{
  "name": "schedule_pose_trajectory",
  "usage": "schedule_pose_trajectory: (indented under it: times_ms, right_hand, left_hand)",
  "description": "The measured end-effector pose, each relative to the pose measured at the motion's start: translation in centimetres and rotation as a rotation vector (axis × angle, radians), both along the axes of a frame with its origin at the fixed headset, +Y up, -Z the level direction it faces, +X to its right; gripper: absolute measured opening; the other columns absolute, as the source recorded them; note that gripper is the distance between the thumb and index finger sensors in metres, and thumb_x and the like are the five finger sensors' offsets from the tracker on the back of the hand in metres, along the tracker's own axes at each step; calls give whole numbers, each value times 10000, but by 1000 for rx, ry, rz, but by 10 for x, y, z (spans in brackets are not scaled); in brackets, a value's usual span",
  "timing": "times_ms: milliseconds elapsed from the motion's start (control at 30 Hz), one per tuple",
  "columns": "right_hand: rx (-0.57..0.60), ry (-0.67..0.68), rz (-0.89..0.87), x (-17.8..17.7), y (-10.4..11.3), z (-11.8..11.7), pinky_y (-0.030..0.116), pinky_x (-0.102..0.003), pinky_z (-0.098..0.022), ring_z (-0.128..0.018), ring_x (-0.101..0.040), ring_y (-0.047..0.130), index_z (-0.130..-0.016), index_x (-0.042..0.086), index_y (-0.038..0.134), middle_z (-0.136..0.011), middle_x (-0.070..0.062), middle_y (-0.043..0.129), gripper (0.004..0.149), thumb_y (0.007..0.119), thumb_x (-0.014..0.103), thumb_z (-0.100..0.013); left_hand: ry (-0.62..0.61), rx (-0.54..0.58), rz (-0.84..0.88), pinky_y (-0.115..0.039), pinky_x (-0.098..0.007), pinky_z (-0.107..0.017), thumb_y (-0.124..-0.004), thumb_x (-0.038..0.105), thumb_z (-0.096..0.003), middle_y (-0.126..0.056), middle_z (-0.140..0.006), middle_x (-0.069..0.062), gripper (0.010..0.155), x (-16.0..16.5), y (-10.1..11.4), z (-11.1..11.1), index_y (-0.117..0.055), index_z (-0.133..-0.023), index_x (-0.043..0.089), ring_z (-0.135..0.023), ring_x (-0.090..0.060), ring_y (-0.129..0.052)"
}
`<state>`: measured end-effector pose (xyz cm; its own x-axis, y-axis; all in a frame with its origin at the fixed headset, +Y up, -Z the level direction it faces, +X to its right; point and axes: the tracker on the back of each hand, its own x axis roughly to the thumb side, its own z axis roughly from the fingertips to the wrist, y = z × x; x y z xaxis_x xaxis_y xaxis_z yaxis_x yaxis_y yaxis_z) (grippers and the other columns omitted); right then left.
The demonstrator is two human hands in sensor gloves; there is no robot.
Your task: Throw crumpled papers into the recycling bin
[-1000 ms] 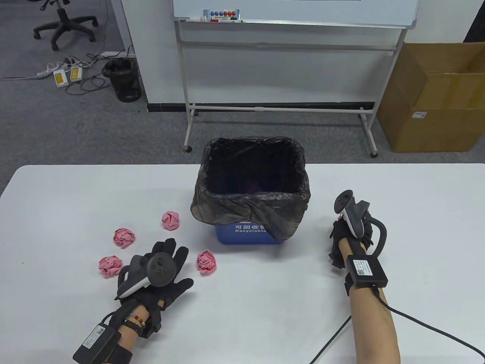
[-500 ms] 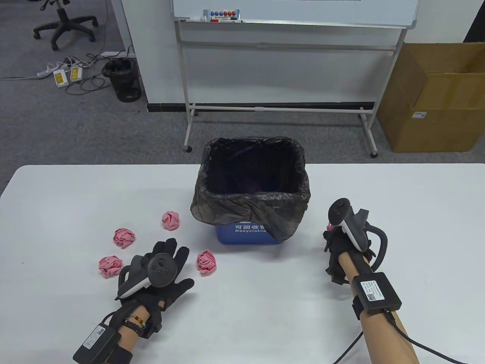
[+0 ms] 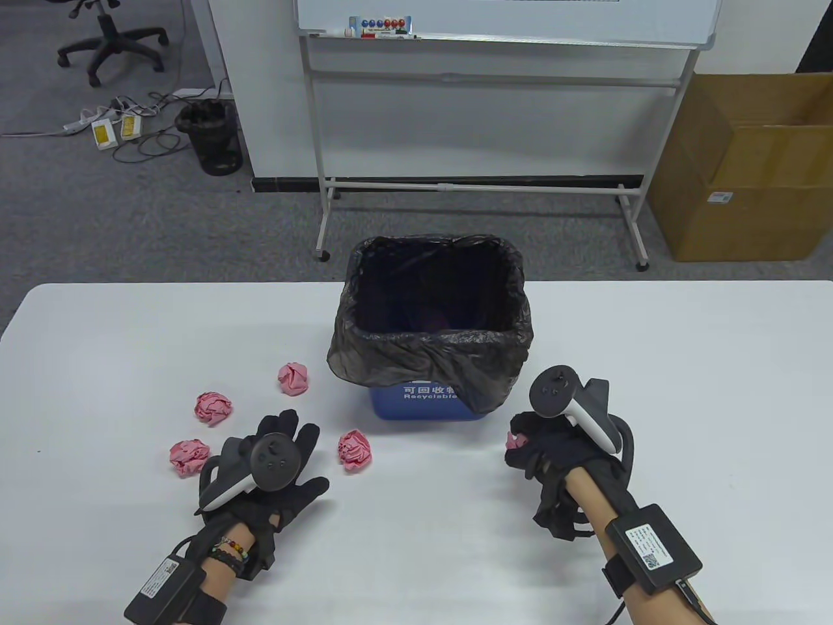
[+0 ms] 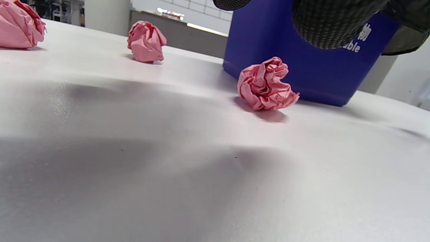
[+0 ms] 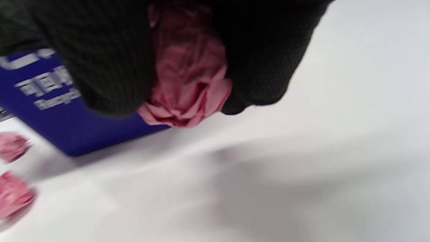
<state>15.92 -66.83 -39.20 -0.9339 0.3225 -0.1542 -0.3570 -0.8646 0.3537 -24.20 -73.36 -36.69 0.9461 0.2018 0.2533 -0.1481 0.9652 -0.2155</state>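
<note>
since the earlier frames the right hand point(image 3: 553, 449) has dropped back and to the left, from beside the bin's right flank to a spot near its front right corner; the left hand point(image 3: 273, 465) has barely shifted.

table view: blue plastic recycling bin lined with a black bag point(image 3: 433, 325) stands mid-table on the white table point(image 3: 683, 364). four loose pink crumpled paper balls lie to its left: one near the bin's left front corner point(image 3: 293, 378), one further left point(image 3: 212, 407), one nearest the left edge of the group point(image 3: 189, 456), and one just right of the left hand's fingers point(image 3: 355, 450). something pinkish shows dimly inside the bin; cannot tell what. on the floor behind: whiteboard stand point(image 3: 481, 182), brown cardboard box point(image 3: 748, 169), black mesh wastebasket point(image 3: 211, 137). the left hand lies flat on the table, fingers spread, grasping nothing. the right hand is curled around a fifth pink paper ball point(image 3: 516, 442), knuckles toward the bin.

left wrist view: nearest paper ball point(image 4: 265, 84) sits just in front of the bin's blue wall point(image 4: 302, 67); two more balls lie further back point(image 4: 146, 41) point(image 4: 20, 23). gloved fingertips point(image 4: 332, 23) hang above, touching none.

right wrist view: blurred. gloved fingers point(image 5: 107, 60) close around the held ball point(image 5: 188, 84), clear of the table, bin wall point(image 5: 67, 111) behind.
</note>
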Motion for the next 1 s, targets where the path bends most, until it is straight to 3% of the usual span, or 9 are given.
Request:
schedule_pose_trajectory:
  times_ms: [333, 600, 800, 1000]
  right_hand:
    - [-84, 241, -232, -50, 33, 19, 906, -303, -512, -785, -269, 1004, -968, 277, 768, -977, -69, 856, 686, 970, 417, -328]
    - [-28, 288, -521, -69, 85, 1, 914, -303, -509, -783, -277, 1008, -965, 277, 772, -974, -76, 860, 684, 975, 412, -326]
    - [215, 209, -657, -70, 130, -22, 901, -317, -525, -798, -264, 998, -960, 287, 771, -972, -54, 862, 678, 972, 409, -324]
    - [474, 66, -636, -68, 148, -47, 851, -382, -579, -867, -274, 945, -983, 298, 724, -1013, -41, 814, 695, 956, 390, -334]
  left_hand:
    - [-3, -1, 11, -288, -677, -738, -684, 588, -474, -131, -1211, -176, 849, 1, 0, 0, -319, -1139, 206, -1093, -463, -161]
    - [4, -6, 17, -289, -677, -738, -685, 588, -474, -134, -1211, -177, 848, -1, 1, -1, -322, -1139, 206, -1093, -463, -164]
    - [1, -1, 25, -291, -674, -740, -686, 587, -474, -132, -1211, -177, 848, -1, 1, -1, -321, -1139, 206, -1094, -463, -166]
    - [-2, 3, 30, -292, -674, -740, -686, 587, -473, -135, -1211, -176, 850, 0, 1, -1, -320, -1138, 206, -1094, -462, -167]
